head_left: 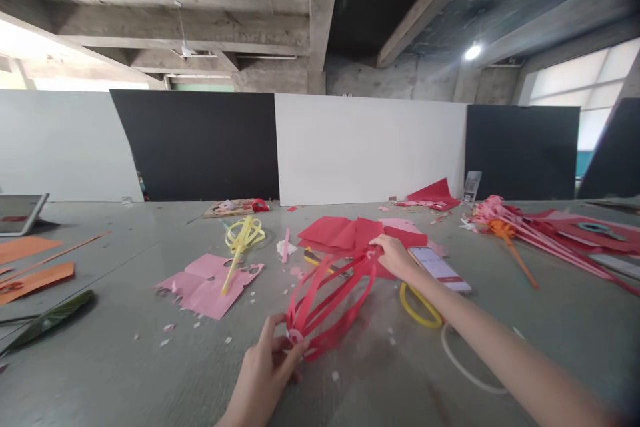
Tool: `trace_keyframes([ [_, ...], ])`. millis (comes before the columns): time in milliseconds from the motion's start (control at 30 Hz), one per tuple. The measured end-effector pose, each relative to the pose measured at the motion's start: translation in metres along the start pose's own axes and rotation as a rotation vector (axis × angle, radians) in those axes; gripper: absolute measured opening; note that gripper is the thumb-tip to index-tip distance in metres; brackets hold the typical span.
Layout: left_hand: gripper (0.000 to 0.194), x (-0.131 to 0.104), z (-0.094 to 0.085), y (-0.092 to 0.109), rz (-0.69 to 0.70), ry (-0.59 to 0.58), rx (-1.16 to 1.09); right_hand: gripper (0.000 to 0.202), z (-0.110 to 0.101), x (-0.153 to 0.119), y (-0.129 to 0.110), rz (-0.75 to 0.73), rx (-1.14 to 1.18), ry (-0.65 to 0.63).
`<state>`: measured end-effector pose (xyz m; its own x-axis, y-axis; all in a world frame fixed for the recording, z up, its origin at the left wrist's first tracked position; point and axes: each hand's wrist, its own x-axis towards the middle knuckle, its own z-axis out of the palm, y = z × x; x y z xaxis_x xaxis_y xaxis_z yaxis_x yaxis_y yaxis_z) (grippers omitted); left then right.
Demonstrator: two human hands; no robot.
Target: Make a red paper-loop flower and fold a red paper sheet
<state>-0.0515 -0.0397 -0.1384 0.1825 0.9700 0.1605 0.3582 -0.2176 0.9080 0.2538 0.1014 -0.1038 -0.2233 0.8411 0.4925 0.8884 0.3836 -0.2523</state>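
Observation:
A paper lantern of red strips (330, 303) is stretched between my two hands, its strips bowing apart in the middle. My left hand (273, 357) pinches the near end, where a small pink disc (295, 335) shows. The far end is gripped by my right hand (391, 255), reaching forward. Red paper sheets (333, 232) lie just beyond it. Under and behind the strips is a tool with yellow-and-black handles (314, 257), partly covered. A phone (440, 268) rests by my right wrist, and a yellow ring (417, 310) is partly behind my forearm.
Left of centre, a yellow paper-strip ball on a stick (244, 237) lies over cut pink paper (210, 283). Orange paper (40, 282) and a green leaf (55, 321) are at far left. Pink and red strips (545, 247) lie right. White and black panels (370, 150) stand behind.

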Motion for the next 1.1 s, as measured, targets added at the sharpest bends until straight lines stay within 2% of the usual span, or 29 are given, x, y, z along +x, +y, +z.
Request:
trace_keyframes([
  [167, 0.039, 0.008, -0.002, -0.009, -0.039, 0.014, -0.150, 0.026, -0.007, 0.007, 0.000, 0.023, -0.033, 0.004],
  [300, 0.042, 0.014, -0.005, -0.017, -0.069, 0.037, -0.223, 0.026, -0.003, 0.008, -0.005, 0.031, -0.041, -0.003],
  [500, 0.041, 0.020, -0.014, -0.020, -0.029, 0.056, -0.146, 0.025, 0.001, 0.001, -0.012, 0.045, -0.046, -0.036],
  [733, 0.045, 0.025, -0.018, -0.022, -0.023, 0.076, -0.096, 0.024, -0.007, -0.007, -0.025, 0.081, -0.049, -0.066],
  [833, 0.038, 0.020, -0.019, -0.014, 0.010, 0.102, -0.047, 0.040, -0.023, -0.011, -0.028, 0.071, -0.025, -0.098],
  [900, 0.033, 0.016, -0.020, -0.008, 0.048, 0.139, 0.017, 0.059, -0.040, -0.014, -0.032, 0.053, -0.003, -0.132],
  [967, 0.030, 0.013, -0.020, -0.002, 0.079, 0.180, 0.071, 0.067, -0.061, -0.020, -0.041, 0.049, 0.011, -0.135],
  [1033, 0.028, 0.010, -0.019, 0.002, 0.104, 0.210, 0.109, 0.058, -0.077, -0.029, -0.060, 0.054, 0.024, -0.076],
  [1100, 0.025, 0.007, -0.018, 0.004, 0.136, 0.237, 0.160, 0.035, -0.084, -0.043, -0.089, 0.037, 0.057, 0.023],
])
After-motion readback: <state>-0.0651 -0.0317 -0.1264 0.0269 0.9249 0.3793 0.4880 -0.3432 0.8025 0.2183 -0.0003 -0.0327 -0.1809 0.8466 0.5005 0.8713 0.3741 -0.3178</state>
